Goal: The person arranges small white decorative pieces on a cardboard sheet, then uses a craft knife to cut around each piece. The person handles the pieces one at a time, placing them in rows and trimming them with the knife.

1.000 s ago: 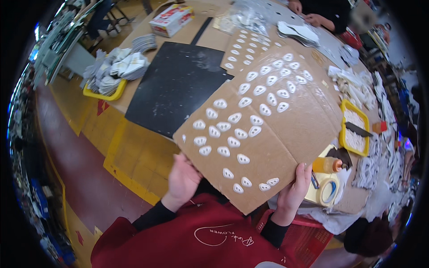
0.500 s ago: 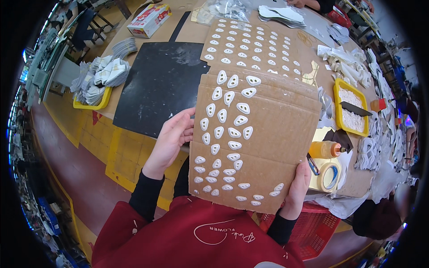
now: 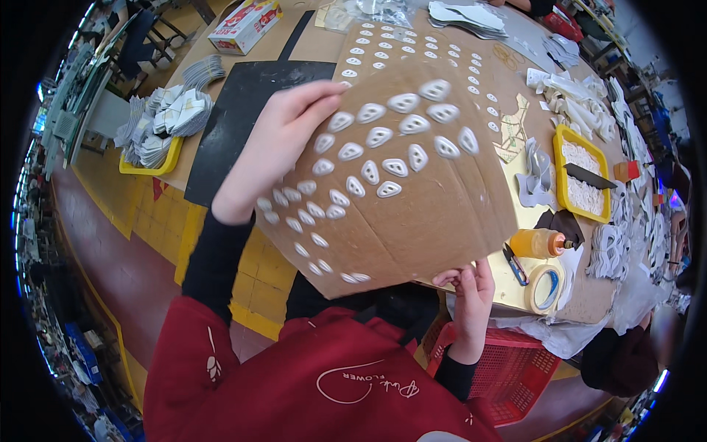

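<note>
I hold a brown cardboard sheet (image 3: 442, 214) tilted above the table's near edge. Its upper face carries rows of small white rounded-triangle pieces (image 3: 370, 113), each with small holes. My left hand (image 3: 291, 132) grips the upper left edge, fingers going behind the sheet. At the lower right edge, my right hand (image 3: 471, 291) pinches the cardboard between thumb and fingers. Behind it on the table lies another cardboard sheet (image 3: 465, 65) with similar white pieces, partly hidden by the held one. A black mat (image 3: 243, 110) lies to the left, partly covered by my left arm.
To the right are a yellow tray (image 3: 561, 169) with a dark blade across it, an orange bottle (image 3: 534, 243), a tape roll (image 3: 543, 289) and a cutter (image 3: 515, 265). A red basket (image 3: 515, 368) stands below. Stacked pale pieces (image 3: 173, 114) sit at left beside a box (image 3: 245, 26).
The cardboard sheet has turned clockwise and its lower edge has risen. My left hand moved up and forward with its edge; my right hand shifted slightly left along the sheet's border.
</note>
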`<state>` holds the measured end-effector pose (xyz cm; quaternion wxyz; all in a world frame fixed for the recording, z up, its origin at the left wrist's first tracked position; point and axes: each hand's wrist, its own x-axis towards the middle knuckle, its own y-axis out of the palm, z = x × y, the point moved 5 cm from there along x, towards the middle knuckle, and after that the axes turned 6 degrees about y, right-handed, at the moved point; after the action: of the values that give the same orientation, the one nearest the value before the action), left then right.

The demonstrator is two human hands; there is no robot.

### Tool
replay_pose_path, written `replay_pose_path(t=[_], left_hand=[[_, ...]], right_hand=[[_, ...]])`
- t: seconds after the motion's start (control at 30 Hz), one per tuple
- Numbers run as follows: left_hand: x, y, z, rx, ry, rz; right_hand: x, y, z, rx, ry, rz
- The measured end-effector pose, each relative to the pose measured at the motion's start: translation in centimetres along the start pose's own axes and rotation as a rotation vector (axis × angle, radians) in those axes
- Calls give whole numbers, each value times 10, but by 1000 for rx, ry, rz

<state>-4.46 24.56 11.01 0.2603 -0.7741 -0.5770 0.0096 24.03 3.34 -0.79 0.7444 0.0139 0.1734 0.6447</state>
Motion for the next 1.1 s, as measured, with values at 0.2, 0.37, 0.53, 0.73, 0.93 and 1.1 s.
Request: replay_pose_path(t=[0.2,0.37,0.53,0.73,0.93,1.1], left_hand=[[49,35,-26,129,132,280],[51,36,-9,-176,-72,113],[18,24,30,-624,-258,-169],[-45,31,64,-821,-395,-350],[-68,28,77,-848,-417,-411],[-55,16,75,-733,-399,-359]], right_hand=[[-11,6,-11,291,10,-71],[-16,-3,-10,259,7,-82],[-13,-26,-10,225,8,-405],[0,-30,3,157,-59,-257],[8,-27,5,222,-76,-258],[6,-26,8,135,7,-305]])
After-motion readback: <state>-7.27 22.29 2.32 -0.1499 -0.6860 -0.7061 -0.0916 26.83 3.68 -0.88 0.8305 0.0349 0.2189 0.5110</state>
